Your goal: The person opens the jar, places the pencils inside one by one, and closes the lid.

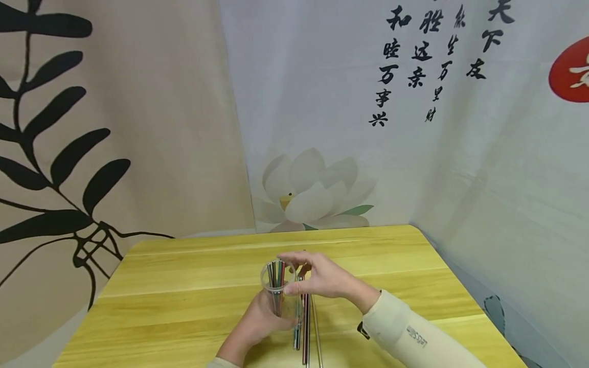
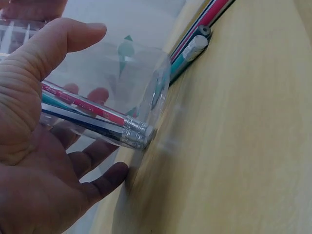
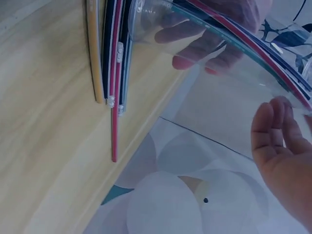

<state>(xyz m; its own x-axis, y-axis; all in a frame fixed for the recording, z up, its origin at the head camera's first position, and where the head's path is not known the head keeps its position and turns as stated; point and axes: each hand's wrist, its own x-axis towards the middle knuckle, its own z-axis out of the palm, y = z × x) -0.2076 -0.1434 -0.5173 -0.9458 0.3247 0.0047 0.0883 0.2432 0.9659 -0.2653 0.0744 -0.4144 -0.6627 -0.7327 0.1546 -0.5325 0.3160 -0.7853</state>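
Note:
My left hand [image 1: 266, 318] grips a clear plastic cup [image 2: 131, 53] from the left side, with the thumb along its wall and some fingers behind it. Several pencils [image 2: 92, 109] stand inside, red, teal and dark striped; their eraser ends are at the cup's bottom. Around the right side of the cup's rim [image 1: 262, 278], my right hand [image 1: 324, 276] has its thumb at the near edge and its forefinger at the far edge. In the right wrist view, the right fingers [image 3: 265, 124] curve beside the mouth. More pencils [image 1: 306, 327] lie on the table just right of the cup.
The yellow wooden table [image 1: 184, 296] extends around both hands. One light wood-coloured pencil [image 3: 93, 53] lies beside the loose bunch. Behind the table's far edge hangs a printed cloth [image 1: 322, 112] with a lotus and dark writing.

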